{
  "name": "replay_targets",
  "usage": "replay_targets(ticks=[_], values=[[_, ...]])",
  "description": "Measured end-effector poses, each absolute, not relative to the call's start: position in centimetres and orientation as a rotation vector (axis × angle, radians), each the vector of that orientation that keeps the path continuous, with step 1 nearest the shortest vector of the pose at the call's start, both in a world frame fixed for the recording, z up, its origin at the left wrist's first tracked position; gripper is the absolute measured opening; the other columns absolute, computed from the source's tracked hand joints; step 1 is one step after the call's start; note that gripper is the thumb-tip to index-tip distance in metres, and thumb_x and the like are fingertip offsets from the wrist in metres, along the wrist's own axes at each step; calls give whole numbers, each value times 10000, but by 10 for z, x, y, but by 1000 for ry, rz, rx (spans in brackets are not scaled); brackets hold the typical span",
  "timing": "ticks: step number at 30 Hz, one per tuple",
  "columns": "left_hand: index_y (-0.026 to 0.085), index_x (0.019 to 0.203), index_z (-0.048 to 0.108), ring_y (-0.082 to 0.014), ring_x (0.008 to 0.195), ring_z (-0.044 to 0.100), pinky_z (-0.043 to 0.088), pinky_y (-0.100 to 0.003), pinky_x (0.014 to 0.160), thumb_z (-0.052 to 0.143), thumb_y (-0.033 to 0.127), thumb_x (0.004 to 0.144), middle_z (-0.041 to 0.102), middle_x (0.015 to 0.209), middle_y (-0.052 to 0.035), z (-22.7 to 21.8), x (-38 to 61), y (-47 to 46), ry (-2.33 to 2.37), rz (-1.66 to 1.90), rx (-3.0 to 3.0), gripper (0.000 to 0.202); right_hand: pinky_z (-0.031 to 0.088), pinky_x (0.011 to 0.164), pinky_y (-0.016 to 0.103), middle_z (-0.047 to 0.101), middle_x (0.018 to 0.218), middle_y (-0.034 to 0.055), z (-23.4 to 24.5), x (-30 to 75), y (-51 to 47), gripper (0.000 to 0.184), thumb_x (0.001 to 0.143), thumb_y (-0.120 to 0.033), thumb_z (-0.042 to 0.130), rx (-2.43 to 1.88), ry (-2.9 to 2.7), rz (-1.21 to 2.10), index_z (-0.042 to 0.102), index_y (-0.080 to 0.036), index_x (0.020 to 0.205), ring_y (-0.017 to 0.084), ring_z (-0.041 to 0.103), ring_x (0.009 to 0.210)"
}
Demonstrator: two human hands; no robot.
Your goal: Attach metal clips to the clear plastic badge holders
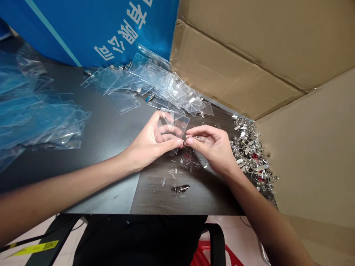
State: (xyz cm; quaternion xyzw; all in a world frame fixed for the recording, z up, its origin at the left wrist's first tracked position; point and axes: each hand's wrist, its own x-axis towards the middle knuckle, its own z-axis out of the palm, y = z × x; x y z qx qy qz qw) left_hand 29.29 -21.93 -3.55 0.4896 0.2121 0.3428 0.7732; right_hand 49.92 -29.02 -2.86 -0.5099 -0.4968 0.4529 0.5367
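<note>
My left hand [151, 142] grips a clear plastic badge sleeve [174, 123], thumb and fingers pinched on its lower edge. My right hand [215, 146] pinches a small metal clip [195, 138] and holds it against the sleeve where both hands meet. Both hands hover just above the dark table [111, 133]. Under them lie small clear plastic straps [173, 171] and one loose metal clip [181, 188].
A heap of clear sleeves [158, 83] lies behind the hands; another stack [36, 118] fills the left side. A pile of metal clips [252, 155] sits at the right. Cardboard [249, 55] and a blue box [91, 29] wall the back and right.
</note>
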Motion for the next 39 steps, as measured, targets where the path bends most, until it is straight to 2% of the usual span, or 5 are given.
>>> replay_targets(ticks=[12, 19, 24, 31, 39], values=[[245, 1159, 474, -118, 770, 764, 602, -228, 766, 996, 162, 775, 773, 859, 26, -37, 294, -216, 505, 759, 1006, 654, 760, 922, 457, 846, 999, 66, -26, 496, -292, 414, 678, -417, 1115, -1164, -1178, 1088, 873, -223, 952, 244, 836, 930], [246, 1100, 519, -149, 818, 793, 642, -256, 784, 1006, 135, 750, 743, 865, 30, -34, 294, -215, 517, 814, 1101, 610, 746, 971, 455, 848, 996, 58, -24, 496, -292, 446, 617, -376, 1138, -1195, -1183, 1131, 862, -229, 934, 247, 837, 956], [237, 1071, 508, -124, 797, 792, 639, -213, 775, 1024, 125, 731, 790, 843, 17, -35, 293, -214, 535, 766, 1095, 628, 721, 935, 400, 848, 987, 55, -27, 499, -290, 366, 738, -400, 1076, -1196, -1243, 1147, 849, -228, 967, 217, 822, 932], [226, 1125, 504, -131, 789, 802, 639, -223, 774, 978, 135, 807, 828, 850, -20, -38, 294, -215, 524, 703, 1092, 578, 656, 948, 369, 811, 1023, 66, -24, 502, -288, 303, 843, -377, 988, -1185, -1349, 1128, 782, -211, 991, 212, 768, 978], [220, 1220, 512, -145, 877, 810, 647, -270, 868, 969, 300, 860, 853, 1001, -53, -39, 296, -220, 609, 734, 1115, 587, 639, 872, 336, 785, 999, 56, -23, 509, -282, 201, 895, -331, 870, -1208, -1369, 985, 740, -209, 988, 192, 750, 924]])
